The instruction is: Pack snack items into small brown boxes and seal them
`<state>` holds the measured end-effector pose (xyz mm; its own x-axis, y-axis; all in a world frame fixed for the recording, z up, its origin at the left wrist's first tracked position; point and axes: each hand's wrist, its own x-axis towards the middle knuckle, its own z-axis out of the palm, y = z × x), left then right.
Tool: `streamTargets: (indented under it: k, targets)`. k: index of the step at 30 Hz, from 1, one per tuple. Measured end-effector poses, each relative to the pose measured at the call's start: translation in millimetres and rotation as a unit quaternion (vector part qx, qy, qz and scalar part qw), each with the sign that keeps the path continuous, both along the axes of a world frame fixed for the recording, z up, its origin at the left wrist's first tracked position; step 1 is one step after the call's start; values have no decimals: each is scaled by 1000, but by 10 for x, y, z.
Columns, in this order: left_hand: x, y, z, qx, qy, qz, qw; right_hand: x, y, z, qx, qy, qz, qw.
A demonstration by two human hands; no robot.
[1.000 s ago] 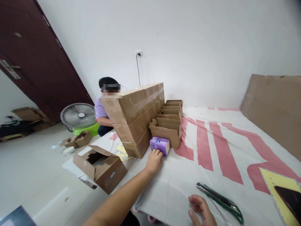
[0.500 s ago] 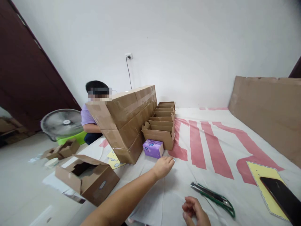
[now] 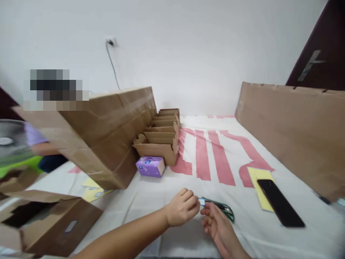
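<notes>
In front of me, above the white cloth, my left hand [image 3: 183,208] is closed, its fingertips pinching a small white label with a blue edge [image 3: 202,202]. My right hand [image 3: 217,225] meets the label's other end with curled thumb and fingers. Just behind the right hand lies a green utility knife [image 3: 228,210], partly covered by the fingers. A purple tissue pack [image 3: 150,166] rests farther back, beside the nearest open carton.
Open cartons [image 3: 161,149] stand in a row along a wall of taped boxes [image 3: 107,144]. An open box [image 3: 61,226] with a label is at front left. A black phone [image 3: 280,203] lies partly on a yellow card [image 3: 260,183]. Cardboard [image 3: 291,133] borders the right. A person sits behind the boxes.
My view has turned right. My left hand has come away from beside the tissue pack with the label, and my right hand has risen to meet it near the knife.
</notes>
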<state>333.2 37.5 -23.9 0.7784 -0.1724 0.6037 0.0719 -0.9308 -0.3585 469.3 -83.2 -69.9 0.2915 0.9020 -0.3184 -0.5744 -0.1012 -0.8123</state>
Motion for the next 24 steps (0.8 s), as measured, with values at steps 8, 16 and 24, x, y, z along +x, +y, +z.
streamTargets:
  k: [8, 16, 24]
  targets:
    - [13, -229, -177, -86, -76, -15, 993, 460, -33, 243, -48, -211, 98, 971]
    - [47, -220, -398, -121, -99, -9, 988, 514, 149, 156, -66, -302, 138, 941]
    - [97, -100, -538, -197, -106, 31, 974, 2175, 845, 348, -211, -552, -13, 807]
